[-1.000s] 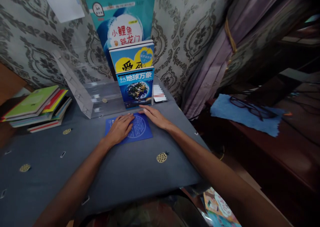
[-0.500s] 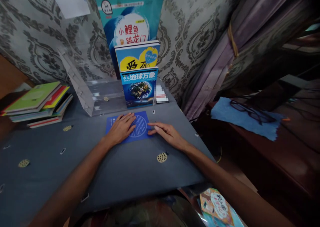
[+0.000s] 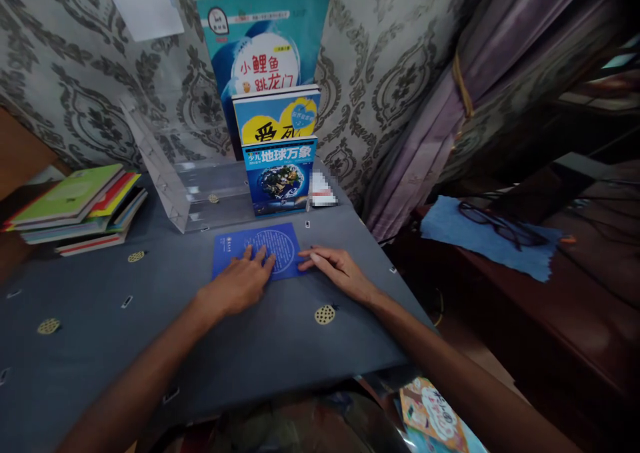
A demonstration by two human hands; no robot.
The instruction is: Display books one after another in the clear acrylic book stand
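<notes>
A thin blue booklet (image 3: 283,236) with a circle of white text lies flat on the grey cloth-covered table. My left hand (image 3: 240,285) rests palm down over its lower left part, fingers spread and stretched forward. At the booklet's right edge is my right hand (image 3: 340,272), its thumb and fingers brought together in a pinch at the edge. Just behind the booklet, a blue book with a globe on its cover (image 3: 280,181) stands upright in a clear plastic rack (image 3: 160,173).
Behind the globe book stand a yellow-and-blue book (image 3: 250,116) and a teal book (image 3: 270,33). A stack of books (image 3: 70,203) lies at the left. Glasses (image 3: 500,223) sit on a blue cloth (image 3: 445,230) at the right. More books (image 3: 433,416) are below the table's front edge.
My left hand has slid back toward me and down the booklet, uncovering more of its upper left. My right hand's fingers have drawn closer together at the right edge.
</notes>
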